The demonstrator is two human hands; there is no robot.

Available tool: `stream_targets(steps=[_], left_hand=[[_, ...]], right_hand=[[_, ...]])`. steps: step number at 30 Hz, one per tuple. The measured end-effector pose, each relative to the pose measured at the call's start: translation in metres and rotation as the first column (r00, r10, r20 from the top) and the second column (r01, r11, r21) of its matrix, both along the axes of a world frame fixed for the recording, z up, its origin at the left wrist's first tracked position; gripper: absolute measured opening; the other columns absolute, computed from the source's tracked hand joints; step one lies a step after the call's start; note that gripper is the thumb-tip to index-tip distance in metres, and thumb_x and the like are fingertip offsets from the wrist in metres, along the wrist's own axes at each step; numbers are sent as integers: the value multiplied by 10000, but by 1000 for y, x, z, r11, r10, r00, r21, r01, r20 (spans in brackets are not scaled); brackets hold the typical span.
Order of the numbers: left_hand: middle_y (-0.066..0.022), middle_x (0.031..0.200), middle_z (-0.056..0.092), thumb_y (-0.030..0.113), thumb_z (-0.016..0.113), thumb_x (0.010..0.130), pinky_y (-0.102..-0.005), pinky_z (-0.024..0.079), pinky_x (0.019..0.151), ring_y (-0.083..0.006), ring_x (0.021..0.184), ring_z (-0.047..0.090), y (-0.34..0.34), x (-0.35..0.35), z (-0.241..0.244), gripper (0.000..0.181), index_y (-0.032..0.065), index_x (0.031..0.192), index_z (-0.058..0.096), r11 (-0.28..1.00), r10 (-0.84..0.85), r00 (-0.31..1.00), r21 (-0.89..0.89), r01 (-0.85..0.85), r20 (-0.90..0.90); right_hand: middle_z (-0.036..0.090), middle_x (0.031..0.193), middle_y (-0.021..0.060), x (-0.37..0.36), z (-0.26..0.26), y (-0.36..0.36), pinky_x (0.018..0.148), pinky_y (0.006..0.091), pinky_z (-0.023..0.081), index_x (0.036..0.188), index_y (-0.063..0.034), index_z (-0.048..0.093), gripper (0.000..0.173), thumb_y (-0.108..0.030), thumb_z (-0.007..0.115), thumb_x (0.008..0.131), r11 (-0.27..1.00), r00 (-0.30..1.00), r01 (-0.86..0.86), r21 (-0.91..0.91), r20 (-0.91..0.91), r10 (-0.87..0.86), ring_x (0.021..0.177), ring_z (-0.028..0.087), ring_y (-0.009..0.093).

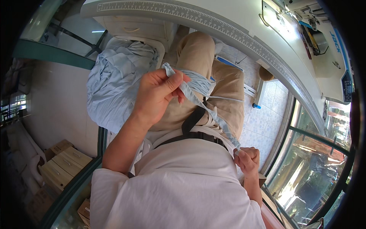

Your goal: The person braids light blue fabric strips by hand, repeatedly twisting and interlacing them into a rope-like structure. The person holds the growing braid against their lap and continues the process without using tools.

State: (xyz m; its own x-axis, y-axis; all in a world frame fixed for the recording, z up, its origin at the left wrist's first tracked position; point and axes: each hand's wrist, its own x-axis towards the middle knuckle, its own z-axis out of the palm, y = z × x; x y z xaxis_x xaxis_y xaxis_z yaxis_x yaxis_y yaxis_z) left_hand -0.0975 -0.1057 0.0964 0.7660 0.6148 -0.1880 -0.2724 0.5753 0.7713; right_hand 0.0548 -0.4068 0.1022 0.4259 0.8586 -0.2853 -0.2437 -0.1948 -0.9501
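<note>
A narrow strip of light blue fabric (197,100) stretches diagonally above the lap between both hands. My left hand (163,91) pinches it near its upper end, and a short folded tip sticks out past the fingers. At the lower right, my right hand (247,160) is closed around the other end of the strip, beside the waist. A bundle of light blue fabric strips (196,83) lies across the thigh, just behind my left hand, with one thin strand running off to the right.
A big heap of light blue cloth (114,83) spills over a pale container at the left. The white table's edge with a printed ruler (200,18) curves across the top. A Jack sewing machine (328,63) stands at the right. Glass panels with dark green frames (317,140) flank both sides.
</note>
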Motion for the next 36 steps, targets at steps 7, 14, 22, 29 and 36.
stream_targets(steps=[7,14,22,29,36], left_hand=[[-97,750,615,180,533,947,-284,454,539,-156,603,559,0,1,-1,249,-47,907,626,1000,13,1000,12,-13,-2],[-88,727,603,193,530,949,-273,437,515,-136,589,541,-1,2,4,259,-37,868,619,999,-1,1000,-36,2,10],[-82,723,597,186,542,943,-264,425,510,-129,582,525,-1,3,2,246,-36,870,616,999,36,999,5,-36,-2],[-84,731,603,107,586,905,-271,466,495,-141,564,561,14,-4,-3,141,-33,896,600,994,-18,992,106,32,-128],[-66,762,611,-27,608,839,-262,488,527,-122,585,577,40,-14,17,43,-28,882,613,859,-309,893,308,410,-327]], right_hand=[[462,457,76,0,-1,-1,389,298,254,428,-29,382,517,-125,551,907,1000,999,7,9,-40,-6,399,376,136],[458,458,74,2,-3,0,392,300,255,437,-24,386,519,-137,556,914,1000,997,-13,28,-76,15,401,371,137],[472,466,80,1,0,1,395,298,258,442,-21,401,511,-141,558,912,999,999,-24,32,-46,26,404,373,136],[485,479,83,6,-2,-3,409,303,253,449,-14,414,510,-180,564,908,1000,995,15,14,95,-16,417,364,129],[344,451,8,21,-8,-1,421,283,206,466,-68,357,523,-191,516,949,970,971,231,78,-83,-224,415,301,119]])
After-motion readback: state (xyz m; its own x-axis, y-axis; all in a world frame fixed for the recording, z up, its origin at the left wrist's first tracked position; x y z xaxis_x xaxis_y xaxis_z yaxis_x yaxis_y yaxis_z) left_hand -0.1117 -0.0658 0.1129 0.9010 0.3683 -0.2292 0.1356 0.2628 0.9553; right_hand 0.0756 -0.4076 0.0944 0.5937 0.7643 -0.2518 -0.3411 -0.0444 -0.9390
